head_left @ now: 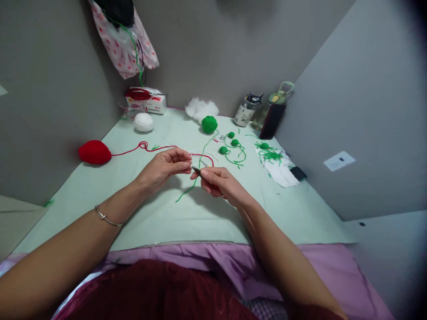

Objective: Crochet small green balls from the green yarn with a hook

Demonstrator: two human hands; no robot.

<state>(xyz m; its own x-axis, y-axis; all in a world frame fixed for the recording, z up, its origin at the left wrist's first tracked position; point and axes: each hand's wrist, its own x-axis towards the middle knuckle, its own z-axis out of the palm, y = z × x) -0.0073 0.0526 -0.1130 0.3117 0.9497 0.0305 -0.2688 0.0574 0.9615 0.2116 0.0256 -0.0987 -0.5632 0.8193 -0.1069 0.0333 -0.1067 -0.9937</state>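
Over the middle of the table, my left hand (170, 164) is pinched on white yarn at the fingertips. A thin white strand leads back to the white yarn ball (143, 122). My right hand (216, 181) grips a slim dark tool with a narrow tip (196, 170), which meets the white yarn at the left fingertips. Whether it is a hook or small snips is hard to tell, since the fingers cover most of it. Red yarn (160, 148) runs behind the hands from the red yarn ball (95, 152). Below the hands trails a green yarn end (185, 194).
Behind lie a green ball (209, 125), white stuffing (201, 110) and small green balls (223, 150) with tails. Green scraps (271, 155) cover a white tissue (282, 173) at right. A pen jar (245, 112), bottle (280, 95), phone (272, 121) and tissue box (155, 105) line the back.
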